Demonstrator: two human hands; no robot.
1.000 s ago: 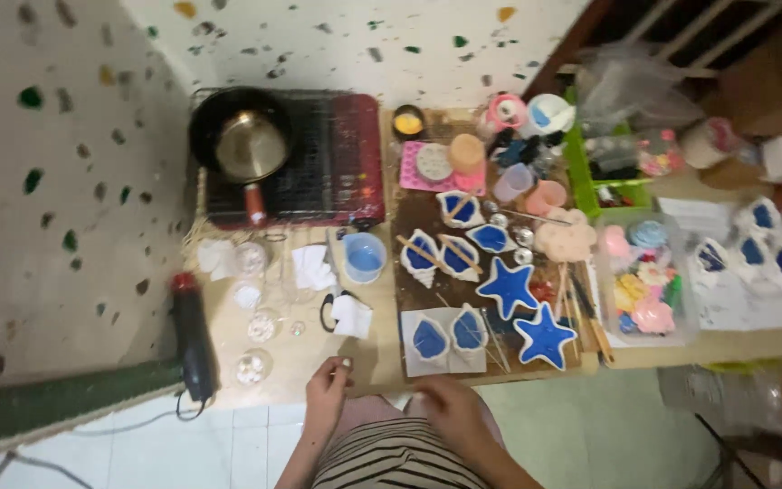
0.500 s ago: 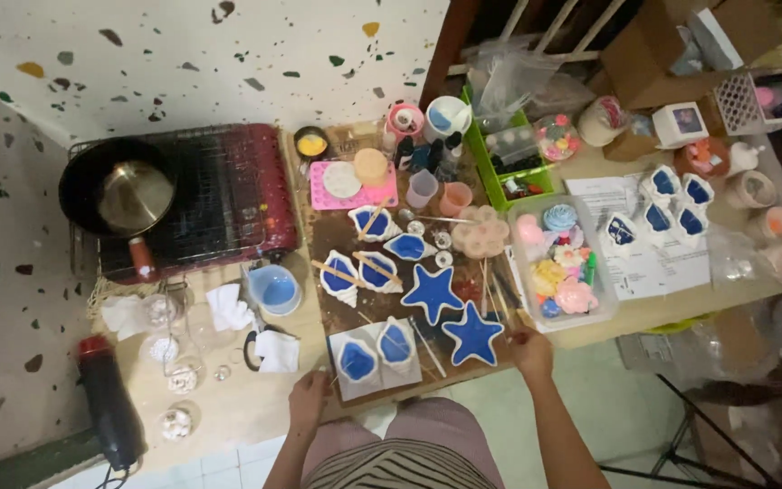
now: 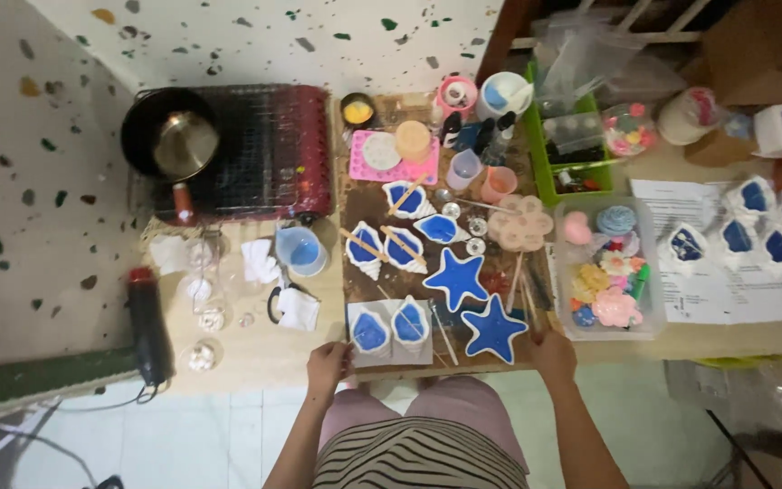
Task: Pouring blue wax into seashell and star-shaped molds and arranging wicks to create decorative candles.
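Note:
My left hand [image 3: 329, 366] rests at the table's front edge, fingertips touching the left corner of a white card [image 3: 360, 310] that carries two shell moulds [image 3: 389, 331] filled with blue. My right hand [image 3: 554, 353] sits at the same edge, just right of a blue star mould [image 3: 493, 330] and below some thin wooden sticks [image 3: 528, 299]. Whether either hand grips anything is too small to tell. A second blue star mould [image 3: 455, 276] and more blue-filled shell moulds [image 3: 384, 246] lie on the brown board [image 3: 355, 206] beyond.
A portable stove [image 3: 264, 149] with a black pan [image 3: 169, 140] stands at the back left. Close by are a blue-filled cup [image 3: 302, 251], small glass jars [image 3: 201, 290] and a black heat tool [image 3: 149, 326]. A clear tray of coloured pieces [image 3: 608, 267] and several blue shell moulds [image 3: 753, 226] lie to the right.
The view has swung, so the table sits differently in frame. My right hand has come up from my lap to the table edge beside the near star mould. My left hand stays at the edge.

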